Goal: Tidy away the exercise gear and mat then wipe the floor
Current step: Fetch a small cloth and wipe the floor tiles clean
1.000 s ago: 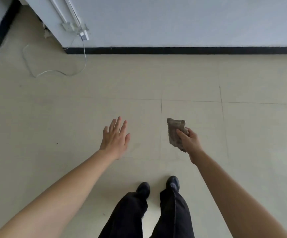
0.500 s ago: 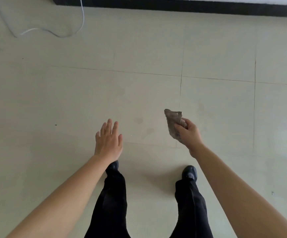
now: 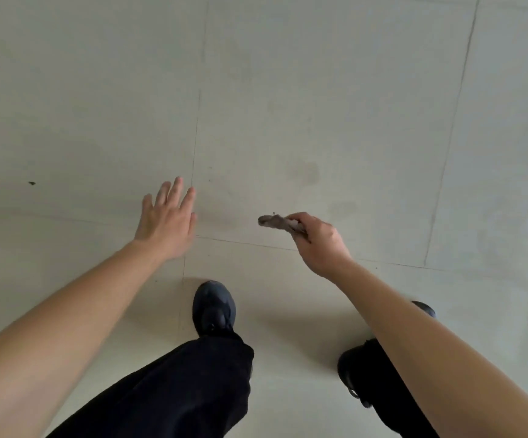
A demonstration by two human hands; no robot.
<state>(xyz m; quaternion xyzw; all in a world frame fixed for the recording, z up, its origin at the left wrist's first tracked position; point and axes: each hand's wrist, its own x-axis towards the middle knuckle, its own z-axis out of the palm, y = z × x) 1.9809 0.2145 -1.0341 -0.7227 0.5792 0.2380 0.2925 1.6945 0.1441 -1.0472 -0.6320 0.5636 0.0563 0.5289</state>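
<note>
A crumpled grey-brown rag (image 3: 276, 222) sticks out to the left of my right hand (image 3: 318, 243), which grips it with curled fingers just above the pale tiled floor (image 3: 319, 90). My left hand (image 3: 168, 221) hovers low over the floor to the left, palm down, fingers straight and slightly spread, holding nothing. No mat or exercise gear is in view.
My legs in black trousers and dark shoes (image 3: 214, 306) stand wide apart below the hands. Faint smudges (image 3: 306, 172) mark the tile ahead of the rag. A small dark speck (image 3: 32, 183) lies on the floor at the left.
My view has dropped closer to the floor and tilted down; the wall, skirting and cable have left the frame. My feet have spread apart. The rag now points sideways instead of up.
</note>
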